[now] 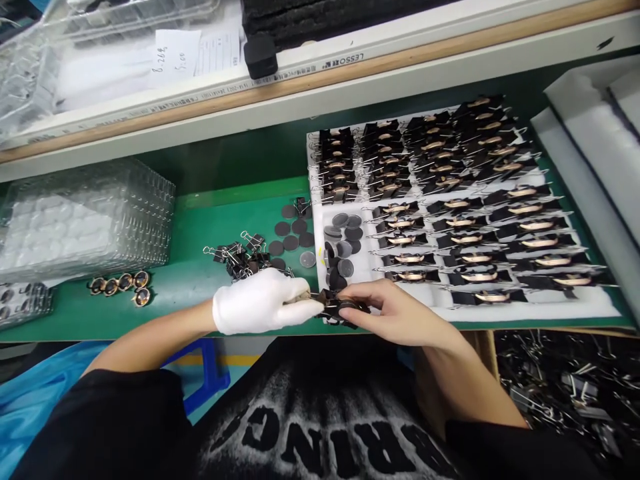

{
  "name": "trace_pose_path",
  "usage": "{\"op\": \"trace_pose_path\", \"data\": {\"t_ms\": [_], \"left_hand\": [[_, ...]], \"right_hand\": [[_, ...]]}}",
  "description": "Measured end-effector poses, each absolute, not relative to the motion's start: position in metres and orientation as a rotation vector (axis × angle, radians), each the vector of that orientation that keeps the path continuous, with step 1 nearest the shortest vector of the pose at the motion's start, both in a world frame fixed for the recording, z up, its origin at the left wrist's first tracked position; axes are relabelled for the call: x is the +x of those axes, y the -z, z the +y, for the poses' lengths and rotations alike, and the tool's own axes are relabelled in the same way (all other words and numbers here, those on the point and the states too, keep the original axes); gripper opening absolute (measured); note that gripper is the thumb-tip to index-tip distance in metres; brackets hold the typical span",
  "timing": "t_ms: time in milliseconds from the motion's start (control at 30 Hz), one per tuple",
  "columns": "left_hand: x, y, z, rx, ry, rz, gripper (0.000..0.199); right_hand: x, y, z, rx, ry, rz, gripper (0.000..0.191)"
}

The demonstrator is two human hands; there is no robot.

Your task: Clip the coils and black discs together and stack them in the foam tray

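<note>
My left hand (265, 301), in a white glove with bare fingertips, pinches the wire handles of a black binder clip (327, 298) low in the middle of the view. My bare right hand (400, 310) closes thumb and fingers on dark round discs (349, 305) at the same spot; their exact fit with the clip is partly hidden. A pile of black binder clips (240, 259) lies just beyond my left hand. Loose dark discs (290, 243) lie on the green bench, and more grey discs (345, 248) rest in the white foam tray (363, 293).
Rows of gold-rimmed round pieces clamped in binder clips (460, 223) fill the tray. At left are stacked clear plastic trays (100, 220) and several gold-rimmed round pieces (143, 280). A shelf edge (300, 83) crosses above. A box of clips (570, 380) sits lower right.
</note>
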State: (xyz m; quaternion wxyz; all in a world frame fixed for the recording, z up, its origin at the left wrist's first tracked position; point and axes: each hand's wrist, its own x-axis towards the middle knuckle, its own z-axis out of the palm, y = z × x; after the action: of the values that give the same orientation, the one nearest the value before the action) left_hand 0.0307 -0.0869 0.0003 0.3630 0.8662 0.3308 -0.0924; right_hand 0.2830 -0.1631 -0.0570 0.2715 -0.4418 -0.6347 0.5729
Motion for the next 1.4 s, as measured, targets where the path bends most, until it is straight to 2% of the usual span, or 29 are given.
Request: {"op": "trace_pose_path", "data": {"t_ms": [300,400,533,667,733,800,867,933,1033,1233,1400], "left_hand": [[0.037,-0.004,-0.078,2.199,0.305,0.756,0.040],[0.039,-0.006,-0.077,2.039,0.273,0.759,0.039],[0.052,0.002,-0.085,1.605,0.179,0.854,0.060],[0.075,0.015,-0.102,1.438,0.239,0.775,0.045],[0.088,0.020,-0.114,1.574,0.175,0.788,0.038],[0.103,0.024,-0.126,1.877,0.044,0.851,0.033],[0.120,0.031,-0.136,2.256,-0.058,0.908,0.033],[0.138,0.039,-0.143,2.595,-0.053,0.920,0.034],[0.161,0.052,-0.147,2.867,0.028,0.897,0.035],[0.179,0.061,-0.150,2.939,0.105,0.943,0.036],[0.178,0.066,-0.160,2.967,-0.095,1.151,0.037]], "right_hand": [[0.284,0.052,-0.170,-1.210,-1.458,-1.796,0.019],[0.284,0.045,-0.178,-1.265,-1.121,-1.891,0.019],[0.287,0.043,-0.193,-1.231,-0.597,-2.000,0.028],[0.298,0.066,-0.220,-1.220,-0.527,-2.024,0.031],[0.306,0.085,-0.240,-1.388,-0.446,-1.969,0.029],[0.314,0.104,-0.259,-1.586,-0.160,-1.860,0.024],[0.321,0.118,-0.272,-1.685,0.189,-1.680,0.027],[0.326,0.124,-0.277,-1.718,0.383,-1.510,0.030],[0.331,0.124,-0.273,-1.811,0.402,-1.415,0.030],[0.331,0.122,-0.261,-1.944,0.349,-1.302,0.020],[0.332,0.126,-0.260,-1.980,0.281,-1.274,0.016]]}}
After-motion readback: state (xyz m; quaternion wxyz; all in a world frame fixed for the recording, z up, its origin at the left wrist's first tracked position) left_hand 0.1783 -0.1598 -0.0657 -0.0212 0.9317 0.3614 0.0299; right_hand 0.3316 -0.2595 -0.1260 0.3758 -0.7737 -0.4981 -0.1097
